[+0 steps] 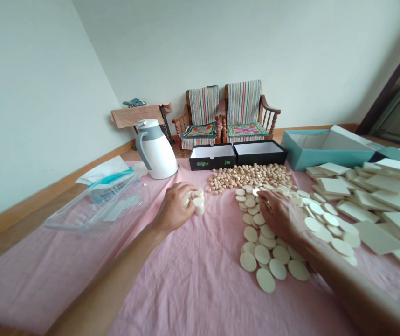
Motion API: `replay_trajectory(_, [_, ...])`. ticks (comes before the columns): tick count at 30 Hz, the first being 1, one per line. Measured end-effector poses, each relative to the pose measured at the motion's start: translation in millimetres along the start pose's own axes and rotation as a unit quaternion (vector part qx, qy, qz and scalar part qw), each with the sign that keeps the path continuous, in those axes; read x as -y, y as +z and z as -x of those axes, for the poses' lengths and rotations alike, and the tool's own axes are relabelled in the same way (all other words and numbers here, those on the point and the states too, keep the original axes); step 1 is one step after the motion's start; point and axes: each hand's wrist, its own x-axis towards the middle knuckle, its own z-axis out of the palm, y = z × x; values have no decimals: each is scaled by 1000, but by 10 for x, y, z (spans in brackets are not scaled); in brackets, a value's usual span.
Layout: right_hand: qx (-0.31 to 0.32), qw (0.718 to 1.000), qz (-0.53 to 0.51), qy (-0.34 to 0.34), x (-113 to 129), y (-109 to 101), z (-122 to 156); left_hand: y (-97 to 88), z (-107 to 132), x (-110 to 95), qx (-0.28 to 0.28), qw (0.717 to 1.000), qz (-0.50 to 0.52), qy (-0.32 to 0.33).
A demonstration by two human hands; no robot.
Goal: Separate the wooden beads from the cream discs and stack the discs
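Observation:
Small stacks of round cream-coloured discs (198, 206) stand on the pink cloth near the middle. My left hand (175, 207) curls around them from the left, fingers and thumb closed on the discs; its palm side is partly hidden. Over a spread pile of loose discs (265, 280) is my right hand (279, 214), palm down with fingers bent. A pale disc (256, 192) shows at its fingertips, seemingly pinched, though the thumb side is partly covered.
Behind the discs lie many small wooden beads (249, 176) and two black open boxes (212, 163). Square pale tiles (378, 233) and a teal box (326, 149) are at right. A white jug (160, 156) and clear plastic packaging (95, 210) stand at left.

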Motion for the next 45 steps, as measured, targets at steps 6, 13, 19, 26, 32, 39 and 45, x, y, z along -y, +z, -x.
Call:
replay_trajectory(6, [4, 1000, -2, 3, 3, -9, -2, -38, 106, -434, 123, 979, 143, 83])
replay_trajectory(13, [6, 1000, 3, -2, 1, -4, 3, 126, 339, -849, 303, 904, 173, 248])
replay_trajectory(19, [8, 1000, 5, 2, -3, -1, 3, 258, 430, -878, 279, 907, 128, 288])
replay_trajectory(26, [3, 1000, 2, -4, 3, 13, 1, 335, 480, -874, 248, 922, 139, 263])
replay_trajectory(32, [11, 1000, 4, -1, 7, -2, 3, 137, 386, -787, 205, 950, 132, 196])
replay_trajectory(39, [5, 1000, 7, -15, -9, 8, 3, -240, 540, -313, 131, 986, 100, 6])
replay_trajectory(45, [-5, 1000, 15, -21, -36, 21, 18, -339, 790, 211, 108, 986, 40, -123])
